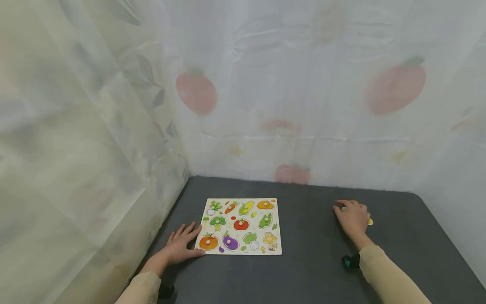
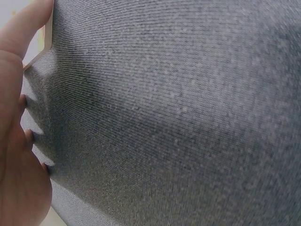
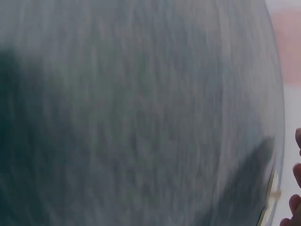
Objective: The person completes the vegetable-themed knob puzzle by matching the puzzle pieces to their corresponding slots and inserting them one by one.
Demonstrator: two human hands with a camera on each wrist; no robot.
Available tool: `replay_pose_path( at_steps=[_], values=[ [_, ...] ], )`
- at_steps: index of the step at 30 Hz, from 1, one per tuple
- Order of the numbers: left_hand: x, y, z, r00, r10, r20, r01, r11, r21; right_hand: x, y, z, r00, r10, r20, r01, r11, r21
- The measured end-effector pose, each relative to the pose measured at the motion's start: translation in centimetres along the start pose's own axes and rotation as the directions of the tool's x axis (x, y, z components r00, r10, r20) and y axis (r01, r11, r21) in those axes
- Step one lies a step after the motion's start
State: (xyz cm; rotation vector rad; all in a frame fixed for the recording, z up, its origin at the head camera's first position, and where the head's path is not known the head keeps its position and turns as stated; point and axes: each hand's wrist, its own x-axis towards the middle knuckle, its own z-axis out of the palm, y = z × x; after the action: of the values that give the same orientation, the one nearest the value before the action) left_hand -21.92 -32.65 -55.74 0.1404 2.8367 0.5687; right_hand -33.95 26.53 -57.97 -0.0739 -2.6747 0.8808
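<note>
My left hand [image 1: 180, 245] rests at the near left corner of a cream vegetable puzzle board [image 1: 236, 213], fingers spread. Its thumb touches the board's near edge, as the left wrist view also shows. Small knobs stand on several pictured pieces, including the tomato [image 1: 241, 224], pumpkin [image 1: 209, 242] and eggplant [image 1: 230, 242]. Far to the right, my right hand [image 1: 353, 217] hovers low with bent fingers. A small yellow piece [image 1: 371, 221] shows beside it, partly hidden by the hand. Blurred fingertips [image 3: 295, 202] appear apart in the right wrist view, near a thin pale edge.
A dark grey cloth-covered table [image 1: 303, 228] lies beneath both hands. Pale curtains printed with fruit [image 1: 196, 93] hang along the back and both sides. Each wrist wears a dark band [image 1: 350, 261].
</note>
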Motion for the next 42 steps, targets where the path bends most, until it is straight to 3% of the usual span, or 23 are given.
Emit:
replay_pose_path(
  at_steps=[7, 15, 28, 42],
  values=[
    [0.1, -0.4, 0.3, 1.000, 0.011, -0.012, -0.011, 1.000, -0.013, 0.1, 1.7, -1.6, 0.997, 0.078, 0.005, -0.078, 0.996, -0.046],
    [0.1, -0.4, 0.3, 1.000, 0.001, -0.010, -0.001, 1.000, -0.025, 0.1, 2.1, -2.4, 0.989, 0.142, 0.026, -0.140, 0.988, -0.064],
    [-0.3, 0.0, -0.1, 1.000, -0.010, 0.007, 0.010, 1.000, -0.010, 0.5, 2.8, -2.0, 0.974, 0.224, 0.033, -0.221, 0.972, -0.075],
    [-0.4, 0.2, -0.3, 1.000, -0.003, 0.006, 0.004, 1.000, -0.019, 0.8, 2.5, -2.1, 0.965, 0.259, 0.031, -0.256, 0.963, -0.079]
  ],
)
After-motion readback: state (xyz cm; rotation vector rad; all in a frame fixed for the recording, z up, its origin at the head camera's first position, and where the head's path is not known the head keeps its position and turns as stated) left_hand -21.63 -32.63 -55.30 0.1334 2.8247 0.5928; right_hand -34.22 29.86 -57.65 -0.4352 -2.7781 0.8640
